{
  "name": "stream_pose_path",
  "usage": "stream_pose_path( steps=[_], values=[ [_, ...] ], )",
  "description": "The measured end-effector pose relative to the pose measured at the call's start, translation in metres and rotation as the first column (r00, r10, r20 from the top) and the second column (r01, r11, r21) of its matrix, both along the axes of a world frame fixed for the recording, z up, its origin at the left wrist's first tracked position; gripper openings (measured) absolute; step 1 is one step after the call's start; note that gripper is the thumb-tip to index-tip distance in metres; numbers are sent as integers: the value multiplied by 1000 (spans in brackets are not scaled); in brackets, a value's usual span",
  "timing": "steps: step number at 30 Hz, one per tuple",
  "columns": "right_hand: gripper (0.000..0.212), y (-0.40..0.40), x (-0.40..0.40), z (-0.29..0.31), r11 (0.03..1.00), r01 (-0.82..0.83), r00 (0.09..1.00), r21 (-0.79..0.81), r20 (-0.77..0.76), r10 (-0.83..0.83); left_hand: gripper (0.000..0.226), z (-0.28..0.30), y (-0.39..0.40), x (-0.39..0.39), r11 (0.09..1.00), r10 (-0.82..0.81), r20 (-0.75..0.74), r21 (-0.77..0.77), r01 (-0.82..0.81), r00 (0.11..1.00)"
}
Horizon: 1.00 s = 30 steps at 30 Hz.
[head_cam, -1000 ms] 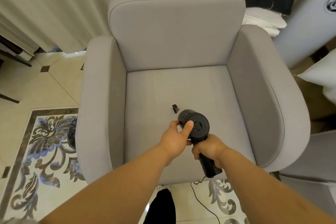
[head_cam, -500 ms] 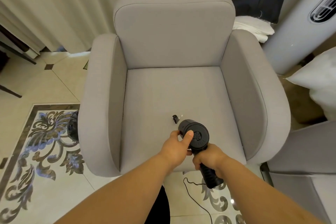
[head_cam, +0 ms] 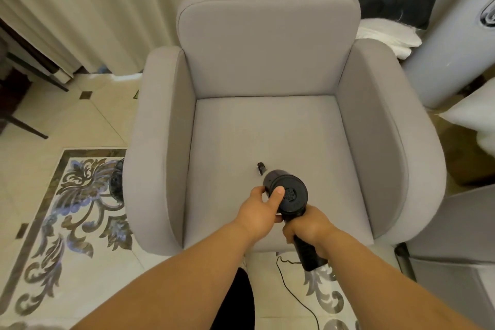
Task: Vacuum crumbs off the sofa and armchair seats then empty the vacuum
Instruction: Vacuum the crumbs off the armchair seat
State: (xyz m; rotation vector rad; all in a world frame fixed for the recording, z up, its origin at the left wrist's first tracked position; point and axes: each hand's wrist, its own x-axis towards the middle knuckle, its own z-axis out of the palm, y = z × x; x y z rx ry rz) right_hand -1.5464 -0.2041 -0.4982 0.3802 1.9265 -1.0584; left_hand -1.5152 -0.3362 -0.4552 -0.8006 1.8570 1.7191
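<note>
Vacuum (head_cam: 288, 195), black and handheld, hung over the front of the grey armchair (head_cam: 267, 142) seat when I looked down. My right hand (head_cam: 308, 230) was wrapped round its handle; my left hand (head_cam: 261, 211) clasped the round body, thumb on its rear face. Its nozzle (head_cam: 261, 168) pointed at the seat, and a thin black cord (head_cam: 297, 295) trailed on the floor just before the chair.

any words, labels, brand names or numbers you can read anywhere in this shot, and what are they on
None can be read.
The handheld vacuum, gripped by the left hand and right hand: its round end shows only a vent pattern, no legible mark.
The white appliance at the right edge: a dark emblem or grille near its top, too cut off and blurred to read.
The armchair: plain grey fabric, no tag or label showing.
</note>
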Motion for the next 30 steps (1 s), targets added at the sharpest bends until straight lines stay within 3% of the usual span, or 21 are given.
stream_pose_path(
  steps=[8, 18, 24, 30],
  values=[
    [27, 31, 26, 1, 1000, -23, 998, 17, 57, 22, 58, -1, 27, 28, 999, -38, 47, 11, 38, 998],
    [27, 65, 46, 32, 998, -63, 998, 29, 21, 62, 54, 20, 61, 52, 993, 58, 64, 100, -64, 996],
    [29, 24, 4, 34, 998, -25, 997, -54, -71, 21, 60, 24, 26, 11, 997, 72, -57, -15, -73, 996],
    [32, -28, -61, -2, 995, 14, 994, -99, -107, -25, 62, -1, -22, -56, 997, 58, -60, -47, -61, 997]
  ],
)
